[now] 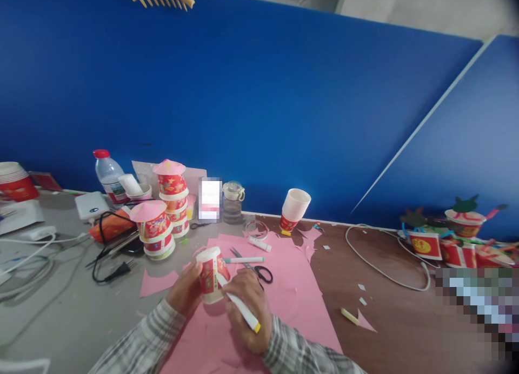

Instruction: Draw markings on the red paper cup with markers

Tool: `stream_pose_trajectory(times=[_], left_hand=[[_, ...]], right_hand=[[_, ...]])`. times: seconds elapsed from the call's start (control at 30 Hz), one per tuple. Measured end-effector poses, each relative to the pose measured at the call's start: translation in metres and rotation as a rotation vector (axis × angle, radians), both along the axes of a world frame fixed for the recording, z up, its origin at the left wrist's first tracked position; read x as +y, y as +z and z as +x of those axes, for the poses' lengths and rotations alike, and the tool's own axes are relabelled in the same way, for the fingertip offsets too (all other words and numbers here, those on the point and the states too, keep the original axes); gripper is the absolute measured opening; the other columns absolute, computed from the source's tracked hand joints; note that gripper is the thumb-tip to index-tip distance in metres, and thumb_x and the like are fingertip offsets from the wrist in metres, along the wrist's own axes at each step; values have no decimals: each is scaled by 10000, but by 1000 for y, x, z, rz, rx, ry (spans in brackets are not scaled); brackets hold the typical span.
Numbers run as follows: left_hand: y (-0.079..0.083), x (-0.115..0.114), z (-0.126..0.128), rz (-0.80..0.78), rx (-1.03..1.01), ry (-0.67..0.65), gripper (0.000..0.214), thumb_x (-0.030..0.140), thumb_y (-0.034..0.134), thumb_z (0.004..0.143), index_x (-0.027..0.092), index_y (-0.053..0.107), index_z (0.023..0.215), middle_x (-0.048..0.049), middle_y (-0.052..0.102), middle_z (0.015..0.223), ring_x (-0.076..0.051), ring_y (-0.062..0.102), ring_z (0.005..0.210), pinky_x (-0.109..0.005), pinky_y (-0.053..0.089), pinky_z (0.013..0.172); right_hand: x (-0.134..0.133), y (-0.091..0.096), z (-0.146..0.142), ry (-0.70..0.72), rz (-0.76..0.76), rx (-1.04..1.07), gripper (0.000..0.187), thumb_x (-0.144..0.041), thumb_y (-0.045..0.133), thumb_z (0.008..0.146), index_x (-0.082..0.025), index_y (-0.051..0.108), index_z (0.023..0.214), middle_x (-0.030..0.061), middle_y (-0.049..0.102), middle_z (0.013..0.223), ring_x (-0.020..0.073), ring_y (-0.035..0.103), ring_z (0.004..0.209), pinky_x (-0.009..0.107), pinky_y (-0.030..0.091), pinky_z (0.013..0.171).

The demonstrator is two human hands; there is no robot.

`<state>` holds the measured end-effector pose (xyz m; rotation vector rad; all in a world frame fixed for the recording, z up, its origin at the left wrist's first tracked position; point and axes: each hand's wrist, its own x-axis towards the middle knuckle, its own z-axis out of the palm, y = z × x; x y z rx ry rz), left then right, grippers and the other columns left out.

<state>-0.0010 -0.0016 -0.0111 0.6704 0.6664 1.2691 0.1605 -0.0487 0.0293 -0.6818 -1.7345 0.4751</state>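
Note:
My left hand point(185, 291) is closed around the side of a red and white paper cup point(210, 276), held over pink paper point(292, 304). A white marker with a yellow end point(245, 312) is gripped in my right hand point(252, 309), its other end against or very near the cup's side. Just beyond the right hand lie black-handled scissors point(263, 273) and a white marker with a teal end point(247, 260). Another white marker point(260, 244) rests farther back beside a roll of clear tape point(257, 231). My right fingertips are partly hidden by the hand itself.
Stacked cups with pink paper cones point(154, 228) stand left, near a plastic bottle point(109, 174) and a black cable point(117, 274). A glass jar point(233, 204) and a leaning cup stack point(295, 209) stand at the blue partition point(259, 109). Decorated cups point(425, 247) sit right.

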Motion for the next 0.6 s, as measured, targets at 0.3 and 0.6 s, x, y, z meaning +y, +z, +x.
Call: stream_pose_trajectory(times=[0.3,0.6], left_hand=[[7,1,-2,-37,5,-9,566,543,676,548,150,560,937,-97,663,792,-295,605,741,-438,464,678],[5,-1,1,-25,29,15,538,490,735,502,148,573,886,-85,662,737,-272,607,690,-401,471,627]], right_hand=[[1,-11,3,-72,8,63,214,-135,518,687,-249,610,843,3,648,672,236,598,625,466,412,800],[-2,0,0,55,-31,-21,292,-131,538,720,-231,589,990,49,641,802,254,585,752,420,441,744]])
